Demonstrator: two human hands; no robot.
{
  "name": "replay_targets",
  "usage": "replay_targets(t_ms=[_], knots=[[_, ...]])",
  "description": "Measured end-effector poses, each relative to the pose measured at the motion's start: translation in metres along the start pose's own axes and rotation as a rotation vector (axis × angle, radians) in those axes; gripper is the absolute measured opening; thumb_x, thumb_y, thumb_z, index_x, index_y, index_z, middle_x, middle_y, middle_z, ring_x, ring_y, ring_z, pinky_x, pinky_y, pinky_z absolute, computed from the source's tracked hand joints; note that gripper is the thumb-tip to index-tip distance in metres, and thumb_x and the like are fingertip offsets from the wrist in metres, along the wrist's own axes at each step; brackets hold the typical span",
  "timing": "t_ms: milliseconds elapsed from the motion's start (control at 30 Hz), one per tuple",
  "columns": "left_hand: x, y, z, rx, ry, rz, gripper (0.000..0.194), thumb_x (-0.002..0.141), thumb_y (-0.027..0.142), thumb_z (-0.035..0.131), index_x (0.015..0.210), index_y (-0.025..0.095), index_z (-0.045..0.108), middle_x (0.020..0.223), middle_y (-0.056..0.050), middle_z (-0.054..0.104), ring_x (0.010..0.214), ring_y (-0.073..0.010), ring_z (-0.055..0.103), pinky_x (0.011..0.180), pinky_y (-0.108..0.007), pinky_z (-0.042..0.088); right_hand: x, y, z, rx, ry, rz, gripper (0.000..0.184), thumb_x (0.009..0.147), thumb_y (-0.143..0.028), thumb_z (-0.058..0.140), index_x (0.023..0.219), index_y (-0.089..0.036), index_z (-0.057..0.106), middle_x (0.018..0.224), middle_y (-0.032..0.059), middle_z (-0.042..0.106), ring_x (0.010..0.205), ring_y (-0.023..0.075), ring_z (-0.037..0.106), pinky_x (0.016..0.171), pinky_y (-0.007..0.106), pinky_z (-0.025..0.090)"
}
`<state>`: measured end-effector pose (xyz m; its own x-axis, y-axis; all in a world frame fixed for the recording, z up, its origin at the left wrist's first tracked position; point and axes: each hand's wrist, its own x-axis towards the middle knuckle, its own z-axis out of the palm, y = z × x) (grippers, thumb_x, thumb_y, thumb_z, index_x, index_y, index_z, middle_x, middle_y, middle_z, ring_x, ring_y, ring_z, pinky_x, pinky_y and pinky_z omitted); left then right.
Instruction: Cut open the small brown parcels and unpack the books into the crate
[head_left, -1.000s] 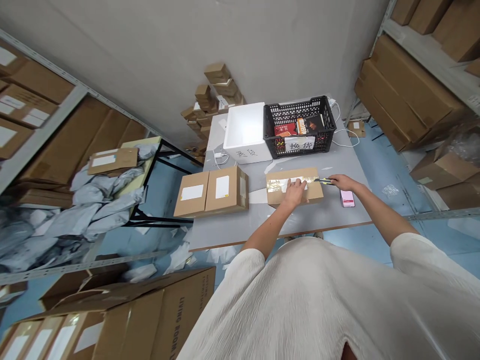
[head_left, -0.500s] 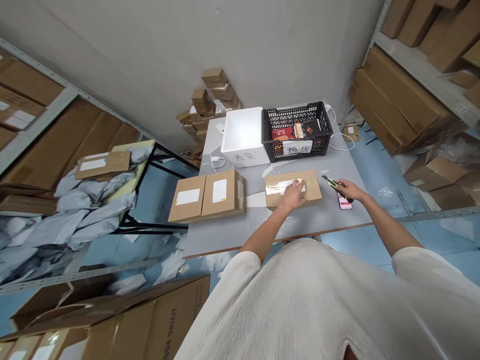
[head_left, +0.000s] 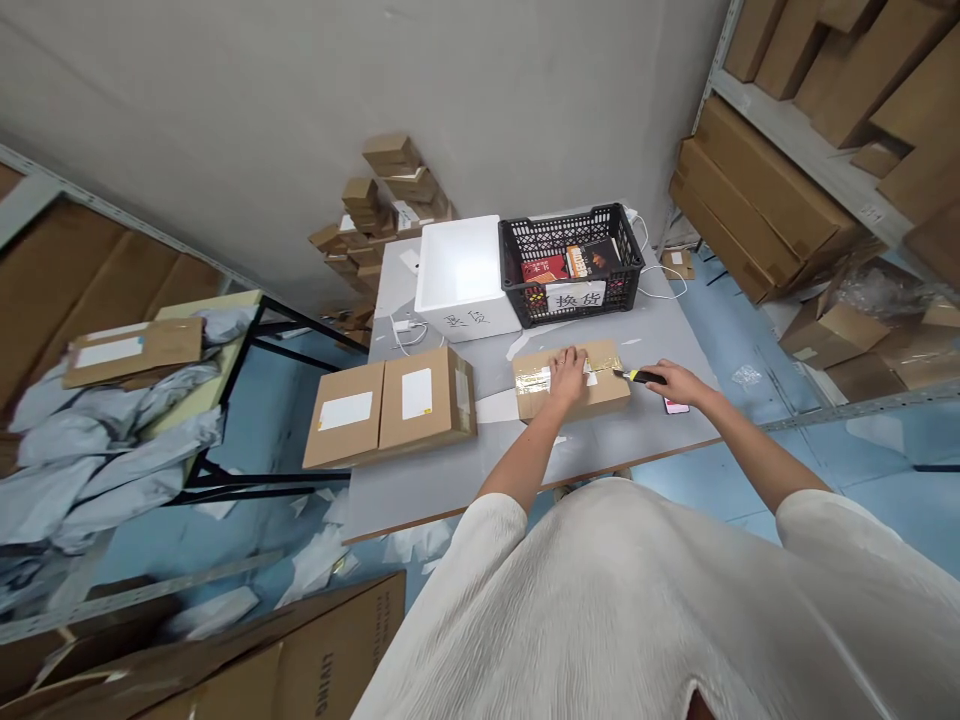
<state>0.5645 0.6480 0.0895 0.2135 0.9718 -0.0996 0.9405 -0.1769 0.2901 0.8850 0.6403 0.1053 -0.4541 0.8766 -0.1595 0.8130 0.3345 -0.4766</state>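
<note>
A taped cardboard box (head_left: 606, 393) with a white label lies on the grey table. My left hand (head_left: 568, 375) rests on its top, fingers laid over the label and tape. In my right hand (head_left: 681, 383) is a yellow and black box cutter (head_left: 645, 377), pointing left. Its blade tip is at the taped right end of the box; whether it cuts in, I cannot tell. Just below my right hand, a phone (head_left: 676, 407) lies on the table, partly covered by that hand.
Two labelled cardboard boxes (head_left: 379, 410) stand on the left of the table (head_left: 420, 490). Behind are a white foam box (head_left: 469, 322) and a black crate (head_left: 630, 288) holding books. Grey mailer bags (head_left: 112, 470) cover a side table; shelves of cartons (head_left: 757, 205) stand right.
My right hand drew the box cutter back right from the box, then returned it to the box's right end. My left hand stayed on the box. The view shifted right.
</note>
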Motion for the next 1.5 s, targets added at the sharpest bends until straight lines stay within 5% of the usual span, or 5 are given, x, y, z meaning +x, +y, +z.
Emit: replay_targets(t_ms=[233, 767, 1167, 1333, 1500], knots=[[0.015, -0.013, -0.004, -0.027, -0.126, -0.075, 0.075, 0.105, 0.037, 0.056, 0.174, 0.024, 0.031, 0.185, -0.021, 0.023, 0.174, -0.0381, 0.015, 0.136, -0.070, 0.013, 0.004, 0.001, 0.006, -0.032, -0.023, 0.042, 0.049, 0.105, -0.040, 0.063, 0.153, -0.033, 0.070, 0.121, 0.0101, 0.070, 0.108, 0.0280, 0.072, 0.098, 0.036, 0.055], [-0.008, -0.021, 0.000, 0.043, 0.060, 0.043, 0.066, 0.111, 0.044, 0.036, 0.173, 0.022, 0.037, 0.179, -0.019, 0.040, 0.169, -0.0355, 0.029, 0.137, -0.063, 0.014, 0.013, -0.014, 0.023, 0.005, 0.062, 0.115, 0.054, 0.109, -0.044, 0.054, 0.160, -0.028, 0.064, 0.130, 0.0130, 0.070, 0.112, 0.0300, 0.071, 0.098, 0.037, 0.055], [-0.010, -0.019, 0.000, 0.024, 0.036, 0.013, 0.072, 0.108, 0.043, 0.044, 0.175, 0.021, 0.035, 0.181, -0.018, 0.037, 0.171, -0.0362, 0.026, 0.139, -0.064, 0.011, 0.018, 0.023, 0.009, 0.040, 0.259, 0.223, 0.059, 0.107, -0.050, 0.052, 0.159, -0.023, 0.061, 0.136, 0.0172, 0.067, 0.120, 0.0369, 0.066, 0.103, 0.045, 0.056], [-0.021, -0.020, -0.007, 0.019, 0.032, -0.015, 0.078, 0.104, 0.047, 0.052, 0.176, 0.022, 0.034, 0.182, -0.017, 0.036, 0.173, -0.0355, 0.019, 0.139, -0.063, 0.007, 0.038, 0.009, 0.015, 0.133, 0.233, 0.149, 0.055, 0.106, -0.056, 0.053, 0.150, -0.026, 0.067, 0.133, 0.0153, 0.069, 0.122, 0.0359, 0.065, 0.107, 0.046, 0.054], [-0.062, -0.032, -0.015, -0.001, 0.038, -0.044, 0.077, 0.103, 0.058, 0.059, 0.171, 0.026, 0.041, 0.184, -0.016, 0.030, 0.171, -0.0357, 0.026, 0.138, -0.058, 0.018, 0.081, -0.024, 0.020, 0.165, 0.188, -0.020, 0.055, 0.104, -0.051, 0.055, 0.150, -0.023, 0.068, 0.140, 0.0162, 0.068, 0.132, 0.0358, 0.062, 0.117, 0.050, 0.049]])
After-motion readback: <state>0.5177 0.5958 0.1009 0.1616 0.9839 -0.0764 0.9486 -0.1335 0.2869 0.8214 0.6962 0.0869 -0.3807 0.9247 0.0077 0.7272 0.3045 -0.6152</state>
